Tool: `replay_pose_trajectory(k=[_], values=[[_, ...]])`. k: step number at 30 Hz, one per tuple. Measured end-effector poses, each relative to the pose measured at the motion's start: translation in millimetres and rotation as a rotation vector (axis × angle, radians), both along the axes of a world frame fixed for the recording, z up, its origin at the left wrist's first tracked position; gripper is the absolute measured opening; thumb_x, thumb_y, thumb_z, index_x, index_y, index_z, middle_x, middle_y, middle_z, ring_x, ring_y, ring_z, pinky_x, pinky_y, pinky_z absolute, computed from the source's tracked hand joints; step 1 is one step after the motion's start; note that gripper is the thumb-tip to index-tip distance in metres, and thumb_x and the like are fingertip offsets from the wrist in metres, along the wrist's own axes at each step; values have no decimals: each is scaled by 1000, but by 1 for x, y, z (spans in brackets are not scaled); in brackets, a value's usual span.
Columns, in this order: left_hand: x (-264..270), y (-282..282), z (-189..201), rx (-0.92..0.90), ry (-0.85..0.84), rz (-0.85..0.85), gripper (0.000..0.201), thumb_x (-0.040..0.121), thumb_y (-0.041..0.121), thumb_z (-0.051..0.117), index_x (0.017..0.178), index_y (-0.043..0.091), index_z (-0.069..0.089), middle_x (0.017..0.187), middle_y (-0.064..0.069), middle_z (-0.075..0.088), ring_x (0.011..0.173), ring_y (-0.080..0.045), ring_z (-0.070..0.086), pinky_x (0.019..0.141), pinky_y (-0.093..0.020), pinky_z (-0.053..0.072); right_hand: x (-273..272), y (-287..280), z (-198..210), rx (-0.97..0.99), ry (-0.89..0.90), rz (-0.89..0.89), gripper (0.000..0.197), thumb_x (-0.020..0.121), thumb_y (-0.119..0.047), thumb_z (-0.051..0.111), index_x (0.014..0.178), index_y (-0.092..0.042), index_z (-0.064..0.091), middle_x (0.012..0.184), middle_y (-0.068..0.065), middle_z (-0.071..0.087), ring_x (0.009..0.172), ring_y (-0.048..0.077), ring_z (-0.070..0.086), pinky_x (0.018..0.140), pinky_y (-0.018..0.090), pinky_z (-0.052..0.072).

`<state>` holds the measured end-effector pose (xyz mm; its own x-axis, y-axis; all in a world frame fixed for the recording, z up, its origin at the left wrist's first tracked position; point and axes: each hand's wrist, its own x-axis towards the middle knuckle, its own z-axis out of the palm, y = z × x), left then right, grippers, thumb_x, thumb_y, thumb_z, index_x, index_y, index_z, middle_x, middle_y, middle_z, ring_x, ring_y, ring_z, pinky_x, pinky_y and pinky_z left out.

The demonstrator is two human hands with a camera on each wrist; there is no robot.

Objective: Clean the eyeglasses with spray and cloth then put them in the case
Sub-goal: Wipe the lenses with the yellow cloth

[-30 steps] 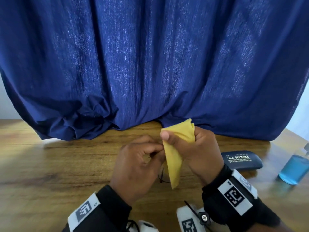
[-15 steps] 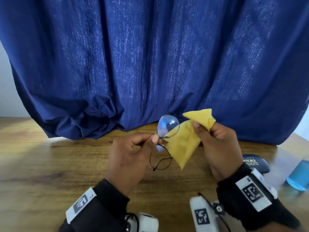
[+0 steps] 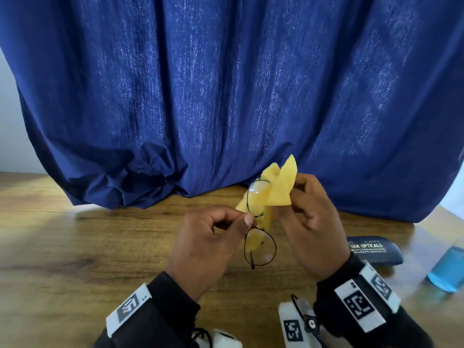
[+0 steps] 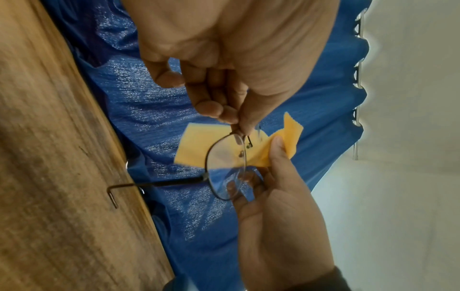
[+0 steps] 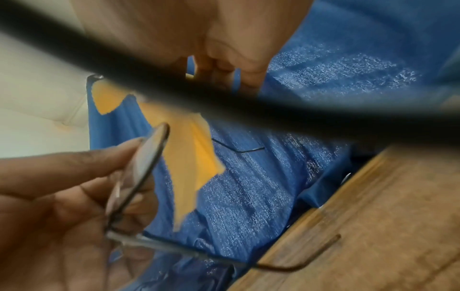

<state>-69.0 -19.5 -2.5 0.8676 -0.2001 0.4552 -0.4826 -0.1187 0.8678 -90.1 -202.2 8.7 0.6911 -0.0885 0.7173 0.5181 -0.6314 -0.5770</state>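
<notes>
Thin black round-rimmed eyeglasses [image 3: 261,249] hang upright above the table, one lens over the other. My left hand [image 3: 247,219] pinches them at the bridge between thumb and forefinger; the pinch also shows in the left wrist view [image 4: 239,126]. My right hand [image 3: 293,197] grips a yellow cloth [image 3: 282,189] just right of and behind the upper lens. The cloth [image 4: 196,145] shows through the lens [image 4: 224,167] in the left wrist view. In the right wrist view the cloth [image 5: 184,157] hangs beside the edge-on lens [image 5: 147,157]. A dark case [image 3: 374,249] lies shut on the table at the right.
A spray bottle of blue liquid [image 3: 449,267] stands at the right edge, past the case. A dark blue curtain [image 3: 226,96] hangs along the back of the wooden table [image 3: 75,247]. A blurred black strap [image 5: 248,102] crosses the right wrist view.
My hands came apart from wiping with the cloth folded round a lens. The glasses now hang uncovered, and the cloth sits behind the upper lens.
</notes>
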Motion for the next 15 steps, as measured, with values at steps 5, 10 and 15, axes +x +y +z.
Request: replay_pose_trajectory(k=[5,10,15], values=[[-3,1,5,-30,-103,-9,19,87,34,72,83,19,82,77,7,79,63,5,61,59,-5,41,-1,-10,3,-375,-122,-21,13,94,-38,66,96,-42,78,152,-17,37,124,17,40,103,32,37],[-2,0,3,46,-166,8,11,90,25,72,84,22,82,81,7,78,73,-4,64,63,-6,40,1,-23,7,-472,-136,-121,27,96,-39,56,117,-44,73,167,-3,28,131,24,37,105,57,37],[1,5,0,54,-190,-28,13,84,9,82,93,19,83,81,7,78,71,-3,65,61,-8,43,1,-18,4,-550,-113,2,31,97,-38,55,122,-49,69,171,0,15,146,31,27,111,61,32]])
